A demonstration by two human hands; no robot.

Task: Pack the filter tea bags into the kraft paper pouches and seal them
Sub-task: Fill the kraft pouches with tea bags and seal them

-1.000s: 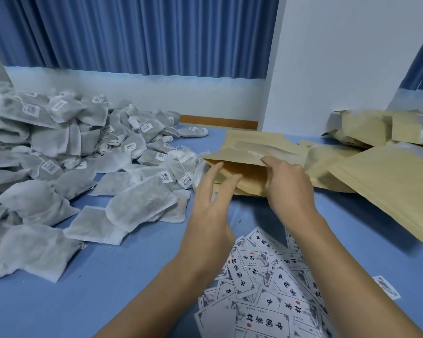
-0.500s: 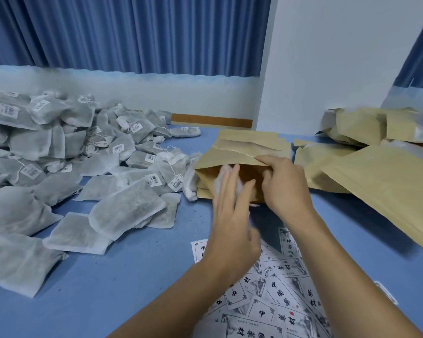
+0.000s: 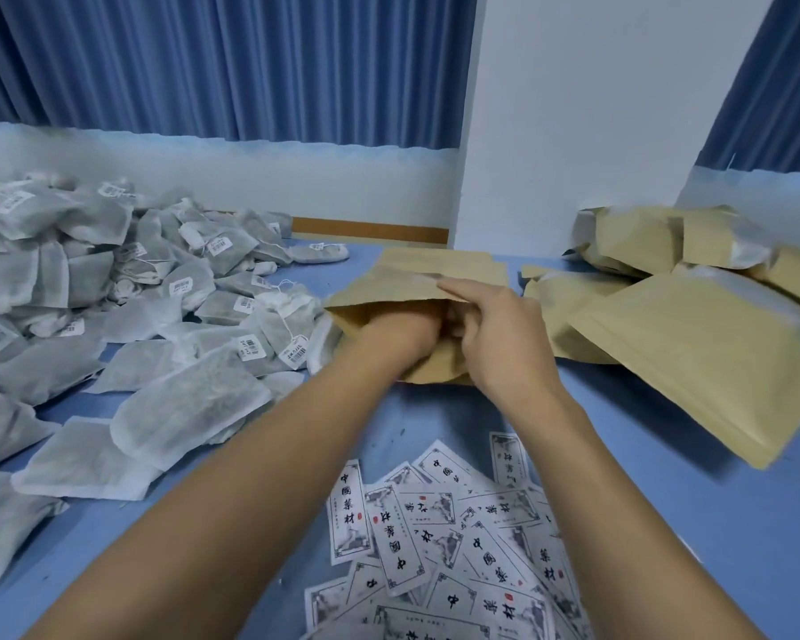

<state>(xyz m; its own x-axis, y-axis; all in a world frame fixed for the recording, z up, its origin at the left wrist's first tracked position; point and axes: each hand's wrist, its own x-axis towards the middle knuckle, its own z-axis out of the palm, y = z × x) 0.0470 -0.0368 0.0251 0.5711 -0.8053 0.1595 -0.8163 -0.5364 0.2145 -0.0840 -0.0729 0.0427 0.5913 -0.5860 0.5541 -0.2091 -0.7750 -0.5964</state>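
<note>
Kraft pouch [image 3: 407, 288] lies on its side at the middle of a blue surface [image 3: 666, 501], its mouth turned toward me and gaping. My left hand [image 3: 396, 332] is pushed into that mouth up to the knuckles. Its fingers are hidden inside, so I cannot tell whether they grasp anything. My right hand [image 3: 495, 337] holds the mouth apart from the right: the index finger lies straight along the upper lip, the other fingers curl under it, and the lip is pinched between them.

The pouch rests on a small stack of flat pouches [image 3: 453, 261] of the same brown paper.

To the left, a broad heap of white tea bags [image 3: 181, 316] covers the surface, many with strings and small barcode tags. The nearest ones lie just beside the left edge of the pouch.

To the right, well apart from the tea bags, plump filled pouches [image 3: 693, 348] are piled on one another, some showing a pale strip along one edge.

Close to me, under my forearms, lies a loose scatter of white labels [image 3: 435, 542] printed with black characters and a small red seal.

Beyond the surface hangs a pleated blue curtain [image 3: 227, 62], with a white wall [image 3: 596, 108] standing to its right.
</note>
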